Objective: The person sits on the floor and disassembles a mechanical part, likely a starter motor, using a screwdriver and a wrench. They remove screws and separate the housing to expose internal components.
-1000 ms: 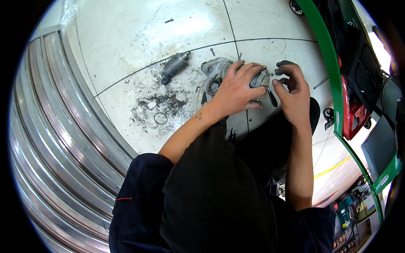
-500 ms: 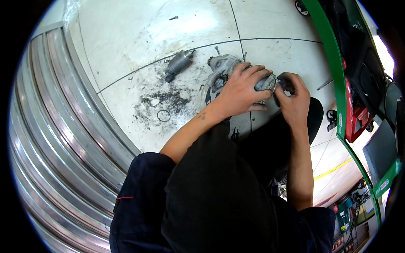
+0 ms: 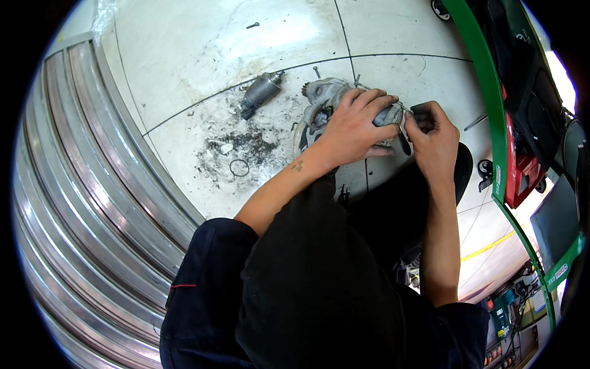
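Observation:
My left hand (image 3: 356, 126) is closed over a grey metal motor housing (image 3: 326, 91) on the floor, with a small toothed gear at its far left end. The fingers wrap over the top of its right part, hiding much of it. At the housing's right end, my right hand (image 3: 434, 132) is closed with thumb and fingers bent together. What they pinch is too small to make out. A dark, narrow piece (image 3: 404, 145) shows just below the right fingertips. Left of the housing lies a loose dark grey cylinder (image 3: 262, 92) with a short stub at its upper end.
Bolts (image 3: 316, 72) stand or lie beyond the housing, and another bolt (image 3: 252, 26) lies farther off. A thin black ring (image 3: 239, 168) rests near black grime (image 3: 246, 147). Ribbed metal panels (image 3: 92, 184) flank the left. On the right are a green frame (image 3: 491, 104) and a red stand (image 3: 523, 175).
My right hand has shifted slightly right, and its fingers have changed their bend. The dark narrow piece below them shows more clearly. My left hand keeps its hold, moving only slightly.

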`<act>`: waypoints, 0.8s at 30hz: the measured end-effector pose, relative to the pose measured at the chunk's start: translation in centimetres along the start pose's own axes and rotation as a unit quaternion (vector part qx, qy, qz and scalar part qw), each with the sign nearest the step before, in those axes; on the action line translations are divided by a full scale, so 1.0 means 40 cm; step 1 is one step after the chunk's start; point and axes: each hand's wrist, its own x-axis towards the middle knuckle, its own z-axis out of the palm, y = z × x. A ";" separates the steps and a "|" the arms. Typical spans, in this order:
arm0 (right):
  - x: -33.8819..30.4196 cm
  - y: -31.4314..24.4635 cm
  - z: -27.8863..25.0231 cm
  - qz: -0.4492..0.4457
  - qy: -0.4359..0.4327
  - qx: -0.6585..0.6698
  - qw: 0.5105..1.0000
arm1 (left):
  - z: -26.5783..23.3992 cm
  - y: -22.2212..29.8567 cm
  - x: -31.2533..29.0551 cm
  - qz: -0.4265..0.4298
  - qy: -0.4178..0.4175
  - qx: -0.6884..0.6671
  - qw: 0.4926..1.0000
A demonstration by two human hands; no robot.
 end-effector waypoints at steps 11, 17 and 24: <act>0.011 0.150 -0.157 0.052 0.174 0.290 0.940 | -0.007 -0.001 0.010 -0.010 -0.008 -0.012 1.000; 0.060 0.241 0.000 0.217 -0.066 0.069 0.971 | -0.012 -0.003 0.015 -0.004 -0.015 0.017 1.000; -0.099 0.061 0.040 0.087 -0.066 -0.019 0.994 | -0.021 -0.002 0.014 -0.017 -0.025 -0.006 1.000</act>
